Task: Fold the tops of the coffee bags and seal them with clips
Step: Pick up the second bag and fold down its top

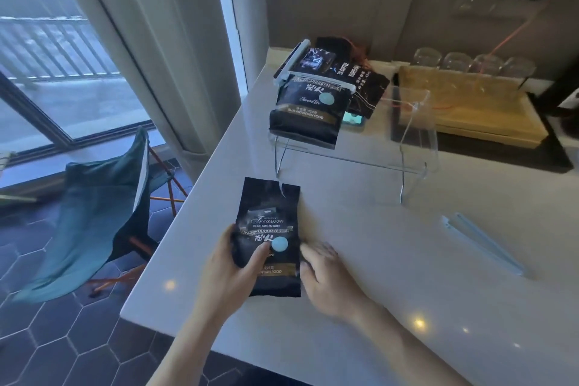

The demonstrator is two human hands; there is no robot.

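Head view. Two hands in frame. Left hand (233, 263): grip wraps the left edge of one black coffee bag (269, 235), thumb across its front near the pale round sticker. Right hand (326, 279): lies against the bag's right edge, blurred; cannot tell whether its grip holds the bag or only touches it. Bag stands between the two hands on the white desk (360, 260), top unfolded with a small tear at the upper right, no clip on it.

Count, coffee bags: three or four in all; one in hand, the rest stacked beyond the hands on a clear acrylic stand (354, 160). Front bag of the stack (308, 113) carries one white clip (316, 80) across its folded top; a second clip (289, 59) shows on a bag behind it.

Loose clips: one pale blue clip (482, 243) lying on the desk, well right of the right hand.

Four glasses (473, 64) in a row far beyond, behind a wooden tray (463, 106).
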